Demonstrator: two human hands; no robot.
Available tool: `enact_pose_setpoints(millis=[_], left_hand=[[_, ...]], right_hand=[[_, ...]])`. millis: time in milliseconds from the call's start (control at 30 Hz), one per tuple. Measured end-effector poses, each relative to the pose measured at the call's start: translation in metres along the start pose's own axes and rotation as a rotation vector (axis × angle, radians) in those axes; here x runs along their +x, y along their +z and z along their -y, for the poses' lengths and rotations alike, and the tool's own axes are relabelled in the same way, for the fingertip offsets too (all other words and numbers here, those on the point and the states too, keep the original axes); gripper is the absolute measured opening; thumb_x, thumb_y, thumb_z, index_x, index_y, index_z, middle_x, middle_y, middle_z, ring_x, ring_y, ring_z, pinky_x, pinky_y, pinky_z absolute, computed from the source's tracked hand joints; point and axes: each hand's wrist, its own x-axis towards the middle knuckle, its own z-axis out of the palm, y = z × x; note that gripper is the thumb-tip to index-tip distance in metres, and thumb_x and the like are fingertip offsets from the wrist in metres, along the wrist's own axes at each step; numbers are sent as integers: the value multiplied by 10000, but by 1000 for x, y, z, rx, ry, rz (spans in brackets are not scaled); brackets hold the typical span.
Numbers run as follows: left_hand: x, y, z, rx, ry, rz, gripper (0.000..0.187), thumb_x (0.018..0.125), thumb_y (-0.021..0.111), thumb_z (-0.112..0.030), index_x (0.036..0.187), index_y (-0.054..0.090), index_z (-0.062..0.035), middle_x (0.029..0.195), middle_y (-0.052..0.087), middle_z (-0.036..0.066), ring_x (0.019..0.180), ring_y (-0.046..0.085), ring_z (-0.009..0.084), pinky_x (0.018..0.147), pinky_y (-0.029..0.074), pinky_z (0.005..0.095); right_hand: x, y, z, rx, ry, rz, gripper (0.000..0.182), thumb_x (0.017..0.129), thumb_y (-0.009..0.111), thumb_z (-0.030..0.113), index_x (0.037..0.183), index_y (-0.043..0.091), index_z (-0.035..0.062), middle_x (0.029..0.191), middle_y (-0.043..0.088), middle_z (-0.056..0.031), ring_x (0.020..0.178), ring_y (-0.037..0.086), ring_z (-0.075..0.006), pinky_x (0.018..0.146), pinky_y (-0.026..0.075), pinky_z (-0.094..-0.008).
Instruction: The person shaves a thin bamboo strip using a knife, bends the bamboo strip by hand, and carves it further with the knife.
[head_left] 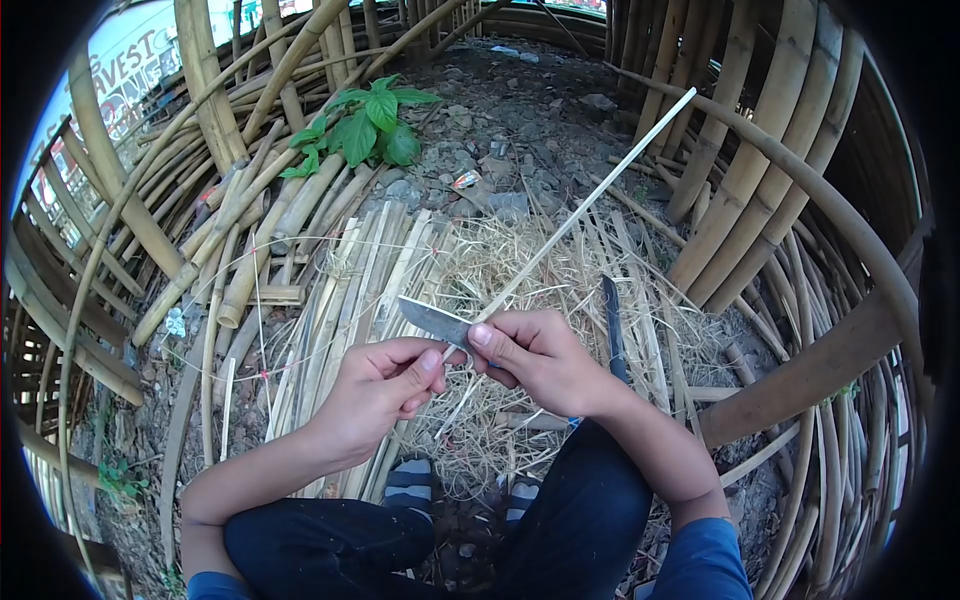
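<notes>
My right hand [537, 352] is closed around a knife, its thumb pressed on the dark blade [432, 318], which points left. A long, thin, pale bamboo strip [590, 200] runs from between my hands up to the far right, passing behind the knife and right fingers. My left hand [385, 385] pinches the strip's near end between thumb and fingers, just below the blade. The knife's handle is hidden in my right hand. Under both hands lies a heap of curly bamboo shavings [500, 265].
A second, dark long-bladed knife [613, 325] lies right of the shavings. Flat bamboo slats [345, 275] spread beneath them. Bamboo poles [225, 230] lie at left, beside a green plant [375, 125]. A bent pole [800, 180] arches at right. Stony ground [490, 110] lies beyond.
</notes>
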Motion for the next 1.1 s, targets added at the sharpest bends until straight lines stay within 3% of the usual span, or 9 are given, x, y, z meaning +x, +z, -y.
enact_pose_setpoints(millis=[133,433,500,600,833,1100], left_hand=[[0,3,0,48,-7,-16,254,985,539,-134,1119,640,57,778,563,21,591,407,39,526,325,174],[-3,-2,-1,66,-9,-55,257,963,571,-134,1079,642,84,752,564,35,564,393,46,483,283,187],[-6,-12,-1,81,-29,-79,254,962,570,-128,1075,639,89,747,560,32,561,393,46,480,280,187],[-6,-14,0,116,-40,-93,248,963,564,-118,1070,636,95,736,551,26,558,391,46,480,280,186],[0,3,-2,137,-39,-32,235,978,527,-93,1091,628,87,725,537,14,554,377,40,497,286,185],[-3,0,-2,160,-5,-15,225,980,540,-102,1084,660,56,729,530,-12,586,404,24,501,308,174]], right_hand=[[0,-5,-2,7,-30,-4,383,987,543,319,786,637,7,578,497,23,531,413,-46,487,349,-249],[0,-25,-6,-144,-98,-120,373,987,546,298,773,639,8,568,500,32,515,413,-35,469,315,-219],[2,-44,-8,89,-152,-290,367,994,530,308,790,616,16,581,499,28,519,421,-33,475,314,-203],[-4,-57,-11,14,-80,-318,381,999,515,328,784,606,27,572,484,29,509,410,-35,468,300,-206],[-2,-12,-7,-176,-16,-44,378,966,577,317,774,649,0,575,525,3,542,442,-62,510,373,-256],[-3,-9,-5,-115,-25,-91,380,952,598,321,763,668,-2,585,555,-13,547,465,-69,513,395,-276]])
